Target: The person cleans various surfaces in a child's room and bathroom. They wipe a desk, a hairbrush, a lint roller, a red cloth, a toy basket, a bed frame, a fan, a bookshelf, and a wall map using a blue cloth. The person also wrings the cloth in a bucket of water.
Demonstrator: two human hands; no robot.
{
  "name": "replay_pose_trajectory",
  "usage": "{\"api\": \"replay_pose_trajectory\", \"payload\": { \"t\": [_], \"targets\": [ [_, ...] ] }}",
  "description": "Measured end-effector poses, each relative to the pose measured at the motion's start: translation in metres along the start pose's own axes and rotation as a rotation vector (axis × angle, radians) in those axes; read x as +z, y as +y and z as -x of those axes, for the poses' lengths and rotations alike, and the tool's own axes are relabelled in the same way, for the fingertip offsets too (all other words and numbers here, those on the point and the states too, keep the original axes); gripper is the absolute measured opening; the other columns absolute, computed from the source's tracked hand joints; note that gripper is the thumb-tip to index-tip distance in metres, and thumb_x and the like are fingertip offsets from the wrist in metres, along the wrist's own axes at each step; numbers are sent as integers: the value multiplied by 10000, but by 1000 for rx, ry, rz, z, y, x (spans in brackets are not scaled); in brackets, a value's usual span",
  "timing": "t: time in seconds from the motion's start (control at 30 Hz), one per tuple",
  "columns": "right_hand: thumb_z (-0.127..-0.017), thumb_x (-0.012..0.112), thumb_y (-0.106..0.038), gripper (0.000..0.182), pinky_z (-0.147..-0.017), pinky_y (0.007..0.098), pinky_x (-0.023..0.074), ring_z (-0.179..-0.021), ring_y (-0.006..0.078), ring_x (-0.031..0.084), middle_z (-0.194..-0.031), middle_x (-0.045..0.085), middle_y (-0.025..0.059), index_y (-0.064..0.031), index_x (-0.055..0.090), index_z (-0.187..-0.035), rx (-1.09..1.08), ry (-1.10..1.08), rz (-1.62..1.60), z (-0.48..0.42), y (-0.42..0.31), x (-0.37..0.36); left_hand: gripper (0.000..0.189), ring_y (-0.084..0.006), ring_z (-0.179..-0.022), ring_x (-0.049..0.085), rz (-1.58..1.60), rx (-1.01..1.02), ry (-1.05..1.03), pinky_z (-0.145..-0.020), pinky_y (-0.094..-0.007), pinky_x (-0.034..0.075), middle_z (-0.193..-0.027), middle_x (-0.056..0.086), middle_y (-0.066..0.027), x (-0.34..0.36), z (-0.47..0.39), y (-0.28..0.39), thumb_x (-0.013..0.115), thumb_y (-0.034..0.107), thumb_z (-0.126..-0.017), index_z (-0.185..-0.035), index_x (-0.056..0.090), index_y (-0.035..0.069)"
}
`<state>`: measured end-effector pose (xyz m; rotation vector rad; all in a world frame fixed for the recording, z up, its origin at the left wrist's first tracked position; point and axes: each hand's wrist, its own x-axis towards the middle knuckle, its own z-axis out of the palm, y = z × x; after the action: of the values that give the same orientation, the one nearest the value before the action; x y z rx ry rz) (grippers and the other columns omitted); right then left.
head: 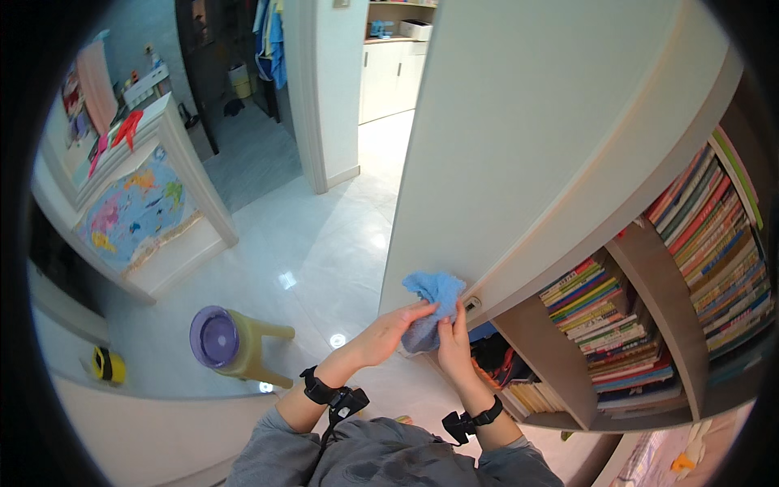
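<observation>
Both of my hands hold a crumpled blue cloth in front of my body, near the lower part of a pale sliding door or panel. My left hand grips it from the left, fingers stretched over its lower part. On the other side, my right hand has its fingers closed on the cloth's right edge. A small metal latch plate in the pale frame lies just right of the cloth. Black straps with small devices are around both wrists.
A yellow stool with a purple basin on top stands at the left. Bookshelves full of books curve along the right. A world map hangs on a low wall. Doorways open ahead, and a yellow round object lies lower left.
</observation>
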<state>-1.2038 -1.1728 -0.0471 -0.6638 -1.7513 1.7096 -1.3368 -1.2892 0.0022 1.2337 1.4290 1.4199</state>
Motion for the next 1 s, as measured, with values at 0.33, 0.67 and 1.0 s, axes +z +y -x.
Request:
{"api": "replay_pose_trajectory", "payload": {
  "t": [0.33,0.67,1.0],
  "targets": [
    [-1004,314,-327,546,-1120,412,195,-1355,290,266,-1456,290,163,-73,162,-1462,4,-282,-142,1,-50,8,445,-257,-1225,466,-339,388,582,-965,-373,414,-1412,399,-142,25,-9,20,383,352,-984,-1314,480,70],
    [-962,415,-380,485,-1025,467,326,-1256,421,404,-1374,406,252,5,488,-1248,-761,-104,515,-4,-122,-27,772,-278,-1284,388,1374,282,79,-1083,-423,301,-1435,362,-122,27,-39,5,179,643,-924,-1434,271,70],
    [-960,424,-307,453,-1086,579,108,-1372,461,113,-1493,125,274,-85,345,-1348,-1214,444,1108,-50,-161,-91,494,-329,-1374,251,-805,1009,742,-1085,-573,88,-1481,300,-140,59,-158,80,470,405,-898,-1347,459,198]
  ]
}}
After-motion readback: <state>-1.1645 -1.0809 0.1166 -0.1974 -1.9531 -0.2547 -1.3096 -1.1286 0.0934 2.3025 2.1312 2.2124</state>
